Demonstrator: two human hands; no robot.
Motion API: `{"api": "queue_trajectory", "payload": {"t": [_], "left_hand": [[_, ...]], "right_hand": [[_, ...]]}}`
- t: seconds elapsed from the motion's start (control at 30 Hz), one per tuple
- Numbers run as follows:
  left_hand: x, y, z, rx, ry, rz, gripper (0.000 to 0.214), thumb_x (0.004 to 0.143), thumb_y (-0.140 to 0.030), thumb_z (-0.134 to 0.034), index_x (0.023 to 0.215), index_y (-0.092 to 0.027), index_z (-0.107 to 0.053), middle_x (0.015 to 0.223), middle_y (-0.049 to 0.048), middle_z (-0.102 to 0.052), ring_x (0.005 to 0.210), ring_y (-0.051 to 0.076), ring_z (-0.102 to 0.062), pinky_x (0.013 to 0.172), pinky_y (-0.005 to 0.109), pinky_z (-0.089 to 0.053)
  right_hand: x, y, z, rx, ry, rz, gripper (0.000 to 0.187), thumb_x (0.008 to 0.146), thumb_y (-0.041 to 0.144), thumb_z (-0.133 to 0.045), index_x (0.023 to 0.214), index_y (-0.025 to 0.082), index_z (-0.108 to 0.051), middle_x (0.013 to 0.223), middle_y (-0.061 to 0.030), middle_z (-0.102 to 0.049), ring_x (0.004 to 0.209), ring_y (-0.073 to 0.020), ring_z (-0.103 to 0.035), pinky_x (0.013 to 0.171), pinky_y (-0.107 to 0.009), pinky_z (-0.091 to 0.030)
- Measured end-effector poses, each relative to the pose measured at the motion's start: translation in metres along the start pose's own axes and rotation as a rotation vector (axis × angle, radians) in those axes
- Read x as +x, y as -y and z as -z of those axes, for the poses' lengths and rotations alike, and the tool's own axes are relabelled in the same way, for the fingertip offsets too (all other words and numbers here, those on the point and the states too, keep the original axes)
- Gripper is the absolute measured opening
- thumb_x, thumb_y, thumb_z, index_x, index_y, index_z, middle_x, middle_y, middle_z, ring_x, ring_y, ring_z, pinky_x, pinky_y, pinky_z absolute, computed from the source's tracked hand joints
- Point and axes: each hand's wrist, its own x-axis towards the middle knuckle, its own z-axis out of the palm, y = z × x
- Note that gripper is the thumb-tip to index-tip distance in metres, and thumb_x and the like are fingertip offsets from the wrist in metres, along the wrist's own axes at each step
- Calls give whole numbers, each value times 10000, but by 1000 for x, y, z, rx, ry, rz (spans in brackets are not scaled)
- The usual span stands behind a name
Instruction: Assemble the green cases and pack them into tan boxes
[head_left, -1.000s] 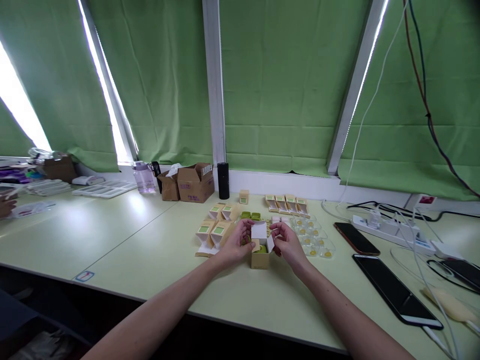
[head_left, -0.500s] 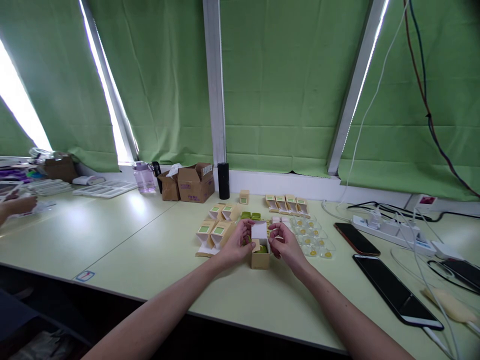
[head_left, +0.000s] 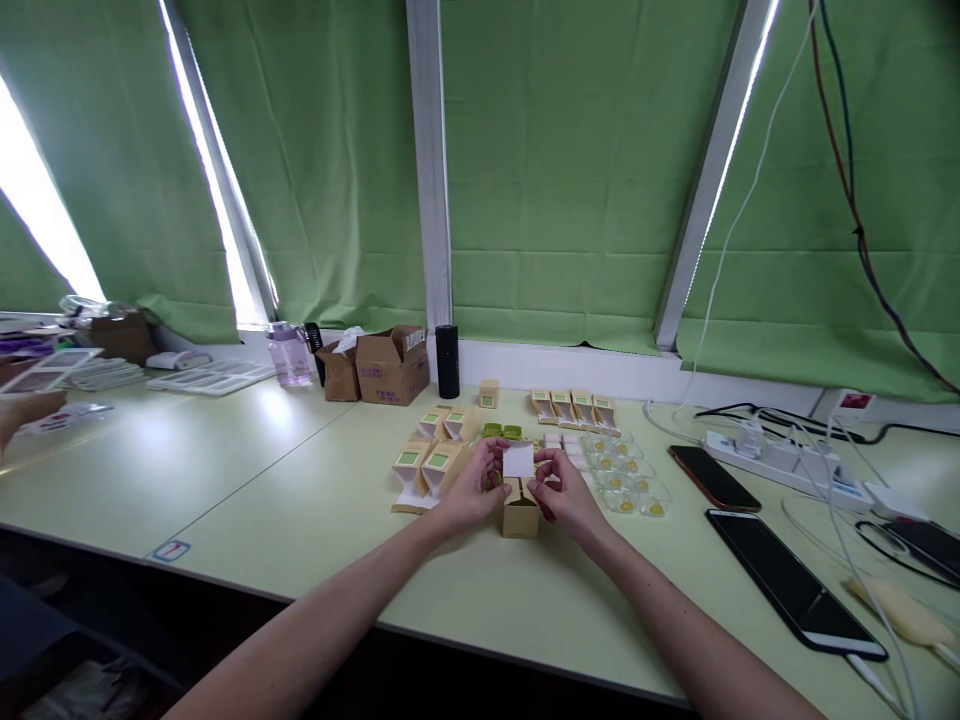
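A small brown cardboard box (head_left: 520, 522) stands upright on the table in front of me, its white-lined lid (head_left: 518, 459) raised at the back. My left hand (head_left: 480, 487) is closed on the box's left side, with the thumb on the left side flap. My right hand (head_left: 564, 492) grips the right side, its thumb on the right flap. Both flaps are folded inward, with a narrow gap between them; the contents are mostly hidden. Just behind are green pieces (head_left: 501, 431), and pale pink blocks (head_left: 561, 443) lie beyond my right hand.
Folded cartons with green labels (head_left: 437, 462) stand to the left, and more cartons (head_left: 574, 408) at the back. Clear plastic cups with yellow centres (head_left: 626, 482) lie right. Two phones (head_left: 795, 580) and a power strip (head_left: 784, 465) lie farther right. A co-worker's hand (head_left: 30, 410) shows far left.
My right hand has moved left onto the box, and the right flap is now folded in, covering the green contents seen before. At far left, the co-worker's hand has lifted a white-framed tray.
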Motion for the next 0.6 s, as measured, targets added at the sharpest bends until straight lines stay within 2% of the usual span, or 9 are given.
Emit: {"api": "queue_trajectory", "payload": {"t": [0.17, 0.37, 0.6], "left_hand": [[0, 0, 0, 23, -9, -5, 562, 864, -217, -797, 1327, -226, -479, 1253, 105, -600, 1241, 283, -590, 1037, 425, -491], [-1, -1, 0, 65, -7, -19, 549, 894, -242, -776, 1342, -238, -461, 1273, 109, -588, 1233, 285, -585, 1020, 426, -480], [-4, -3, -1, 83, -55, -47, 597, 881, -240, -783, 1333, -263, -393, 1077, 34, -577, 993, 202, -580, 860, 340, -468]], "right_hand": [[1, -3, 0, -40, 10, 0, 407, 730, 451, -724, 1039, 256, -546, 833, 42, -564, 556, -118, -514, 488, -249, -403], [2, -3, -1, -13, 28, -39, 425, 697, 446, -737, 1026, 252, -549, 842, 43, -533, 562, -118, -504, 486, -252, -381], [3, -5, -2, 14, 20, -30, 422, 677, 451, -750, 977, 261, -521, 837, 48, -515, 555, -110, -485, 480, -250, -351]]}}
